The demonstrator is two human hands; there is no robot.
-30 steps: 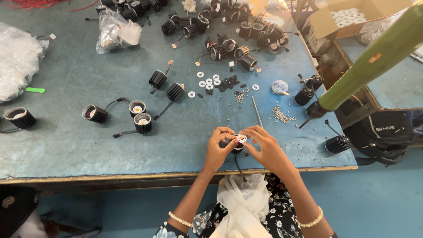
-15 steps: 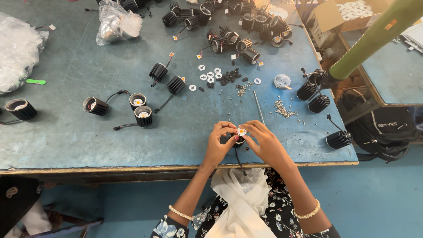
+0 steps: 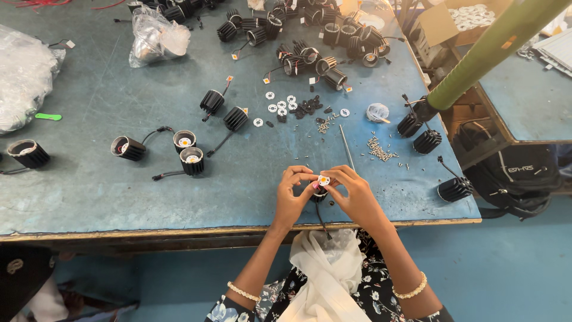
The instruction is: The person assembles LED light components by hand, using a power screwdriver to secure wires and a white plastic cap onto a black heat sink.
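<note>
At the tabletop's (image 3: pixel 89 197) near edge, at six o'clock, the left hand (image 3: pixel 290 200) and right hand (image 3: pixel 357 197) pinch one small black finned lamp housing (image 3: pixel 319 192) between their fingers, steadying it so a white disc (image 3: pixel 323 180) sits on top. Loose white rings (image 3: pixel 280 107) and screws (image 3: pixel 378 149) lie at twelve o'clock; a clear bag (image 3: pixel 152 36) at eleven holds pale parts

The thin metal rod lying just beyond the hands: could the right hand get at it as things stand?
Probably yes, but not freely. The thin metal rod lies bare on the table just past the right hand, nothing between them. That hand and the left hand both pinch the small black lamp housing.
</note>
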